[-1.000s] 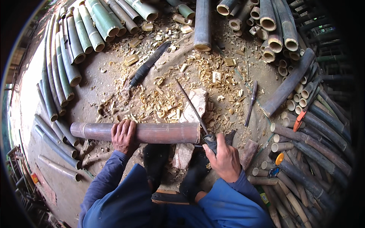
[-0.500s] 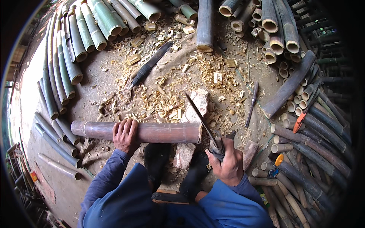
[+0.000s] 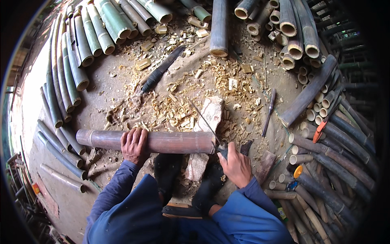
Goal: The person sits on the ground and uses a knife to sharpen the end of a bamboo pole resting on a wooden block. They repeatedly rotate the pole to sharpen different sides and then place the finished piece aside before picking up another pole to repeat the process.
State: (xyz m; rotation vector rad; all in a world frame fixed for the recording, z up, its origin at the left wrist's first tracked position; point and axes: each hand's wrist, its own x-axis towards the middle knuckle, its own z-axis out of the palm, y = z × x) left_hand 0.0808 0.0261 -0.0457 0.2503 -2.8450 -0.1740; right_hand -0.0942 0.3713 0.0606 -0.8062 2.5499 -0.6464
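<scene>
Knife [image 3: 212, 131] shifted left, pointing forward-left, right hand [image 3: 237, 166] clenching its handle [image 3: 222, 151], left hand [image 3: 135, 146] clasping crosswise bamboo tube [image 3: 178, 142]

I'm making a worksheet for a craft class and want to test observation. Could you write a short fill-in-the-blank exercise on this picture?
1. The left hand holds a thick reddish-brown tube made of ____.
2. The right hand grips a knife by its ____.
3. Pale shavings lie scattered on the ____ beyond the tube.
4. The greenest tubes lie toward the upper ____ of the picture.

Missing words: bamboo; handle; ground; left.
</scene>
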